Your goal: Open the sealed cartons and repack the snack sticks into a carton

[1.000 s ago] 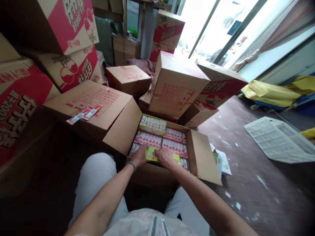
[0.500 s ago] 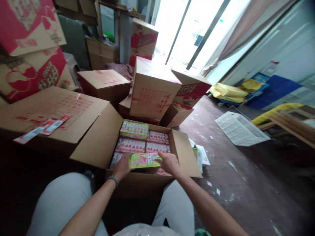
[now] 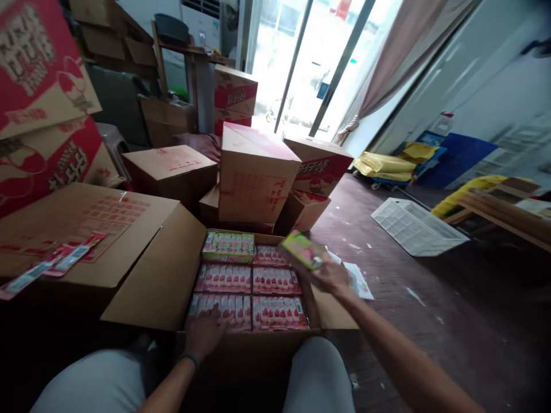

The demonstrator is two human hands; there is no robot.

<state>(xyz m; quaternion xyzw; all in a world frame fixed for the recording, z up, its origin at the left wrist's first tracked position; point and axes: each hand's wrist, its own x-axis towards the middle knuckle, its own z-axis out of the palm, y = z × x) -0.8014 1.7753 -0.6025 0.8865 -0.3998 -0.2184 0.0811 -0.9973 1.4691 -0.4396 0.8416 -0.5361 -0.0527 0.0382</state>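
An open cardboard carton stands between my knees. Inside are several pink packs of small sachets in rows, plus a green-edged box at the far left corner. My right hand is closed around a green-and-pink box, tilted and slightly blurred above the carton's right side. Over the near left pack lies my left hand, fingers stretched out and holding nothing. Whether its fingertips press on the pack I cannot tell.
Left of the carton is a closed carton with pink printed strips on top. More cartons are stacked just beyond. White papers lie by the right flap, and a white plastic crate is on the floor at right.
The green-and-pink box, held by both hands before, has been lifted up and right by my right hand. My left hand has let go and moved down-left over the packs. The view has shifted.
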